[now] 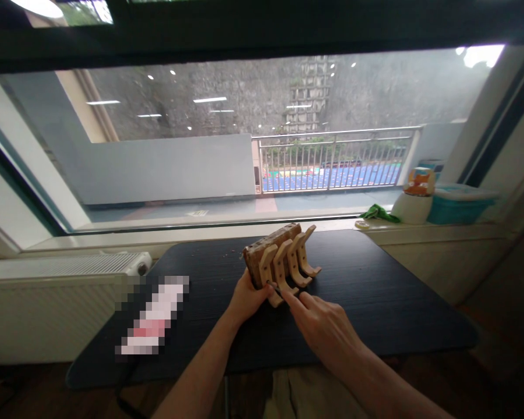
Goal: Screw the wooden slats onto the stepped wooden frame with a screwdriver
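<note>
A wooden hook rack (273,244), a rough-edged brown board with several pale angled hooks, is held up tilted above the dark table. My left hand (247,298) is closed around the near left end of the board, its thumb by the lowest hook. Close beside it, my right hand (317,317) has curled fingers, with the index finger pointing at the lower part of the nearest hooks. A thin dark tip shows between that fingertip and the hook. What the right hand holds is mostly hidden. Small dark holes or screw heads dot the hooks.
The black table (367,291) has rounded corners. A pixelated pale and pink item (155,317) lies on its left side. A white radiator (48,308) stands at the left. On the windowsill at right sit a green cloth (381,213), a white container (413,206) and a teal box (460,205).
</note>
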`<state>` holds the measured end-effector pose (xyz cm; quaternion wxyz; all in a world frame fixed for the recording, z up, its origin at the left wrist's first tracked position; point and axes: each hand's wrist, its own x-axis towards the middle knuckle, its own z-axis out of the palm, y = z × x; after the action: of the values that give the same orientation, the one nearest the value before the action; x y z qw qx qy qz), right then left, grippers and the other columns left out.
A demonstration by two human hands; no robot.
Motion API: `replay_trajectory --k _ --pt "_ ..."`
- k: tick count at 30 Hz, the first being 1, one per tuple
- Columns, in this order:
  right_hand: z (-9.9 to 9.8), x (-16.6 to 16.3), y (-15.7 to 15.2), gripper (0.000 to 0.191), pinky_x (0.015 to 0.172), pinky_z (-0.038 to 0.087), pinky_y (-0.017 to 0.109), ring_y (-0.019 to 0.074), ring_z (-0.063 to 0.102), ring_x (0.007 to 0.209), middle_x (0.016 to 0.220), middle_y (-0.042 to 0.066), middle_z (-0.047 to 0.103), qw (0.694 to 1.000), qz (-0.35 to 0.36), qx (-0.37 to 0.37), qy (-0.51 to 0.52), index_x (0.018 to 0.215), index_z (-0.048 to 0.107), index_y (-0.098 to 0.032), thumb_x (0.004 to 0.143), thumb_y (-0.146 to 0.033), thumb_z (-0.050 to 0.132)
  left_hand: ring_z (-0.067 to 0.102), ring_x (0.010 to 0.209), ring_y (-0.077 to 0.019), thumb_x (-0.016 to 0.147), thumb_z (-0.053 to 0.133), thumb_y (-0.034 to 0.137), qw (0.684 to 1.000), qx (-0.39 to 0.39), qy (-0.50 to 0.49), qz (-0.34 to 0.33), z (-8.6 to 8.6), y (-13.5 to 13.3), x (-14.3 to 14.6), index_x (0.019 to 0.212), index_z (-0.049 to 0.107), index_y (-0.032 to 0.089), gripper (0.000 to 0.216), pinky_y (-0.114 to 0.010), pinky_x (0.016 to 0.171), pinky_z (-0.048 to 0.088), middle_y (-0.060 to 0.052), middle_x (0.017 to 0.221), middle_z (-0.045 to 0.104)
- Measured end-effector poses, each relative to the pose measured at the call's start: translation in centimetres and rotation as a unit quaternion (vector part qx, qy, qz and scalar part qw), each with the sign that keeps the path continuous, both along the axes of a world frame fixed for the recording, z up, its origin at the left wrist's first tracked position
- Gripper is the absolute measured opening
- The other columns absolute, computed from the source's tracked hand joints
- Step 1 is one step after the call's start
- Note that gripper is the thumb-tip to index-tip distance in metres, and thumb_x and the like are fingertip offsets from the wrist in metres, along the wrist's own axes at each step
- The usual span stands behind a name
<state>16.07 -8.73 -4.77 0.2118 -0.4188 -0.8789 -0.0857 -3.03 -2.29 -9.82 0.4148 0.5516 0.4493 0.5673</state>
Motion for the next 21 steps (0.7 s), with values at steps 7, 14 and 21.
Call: replay_trajectory --k 7,14,21 --pt "-2.7 -1.4 0.7 0.033 0.074 0.05 0.027 0.0204 0.068 0.087 0.097 0.01 0.072 0.954 -0.013 -0.119 0.276 0.117 0.061 -0.013 0.092 -0.021 0.041 0.066 0.093 -0.0224 0.06 0.076 0.021 1.0 0.001 0.0 0.006 -0.3 0.2 -0.2 0.107 0.052 0.017 0.053 -0.036 0.084 0.053 -0.005 0.1 0.07" --pt "-2.2 -1.3 0.6 0.035 0.073 0.05 0.032 0.0234 0.068 0.087 0.093 0.009 0.073 0.923 -0.052 -0.224 0.31 0.116 0.062 -0.016 0.09 -0.031 0.044 0.067 0.093 -0.0229 0.06 0.076 0.023 1.0 0.004 -0.005 0.001 -0.1 0.2 0.0 0.108 0.052 0.017 0.054 -0.035 0.083 0.054 -0.006 0.103 0.07" --pt "0.2 -0.6 0.0 0.041 0.058 0.046 0.025 0.0182 0.066 0.069 0.082 0.005 0.069 1.0 -0.005 -0.021 -0.01 0.125 0.057 -0.02 0.087 -0.009 0.046 0.067 0.088 -0.0217 0.058 0.079 0.023 1.0 0.001 0.001 0.01 -0.2 0.3 0.1 0.104 0.054 0.017 0.052 -0.035 0.082 0.054 -0.005 0.097 0.071"
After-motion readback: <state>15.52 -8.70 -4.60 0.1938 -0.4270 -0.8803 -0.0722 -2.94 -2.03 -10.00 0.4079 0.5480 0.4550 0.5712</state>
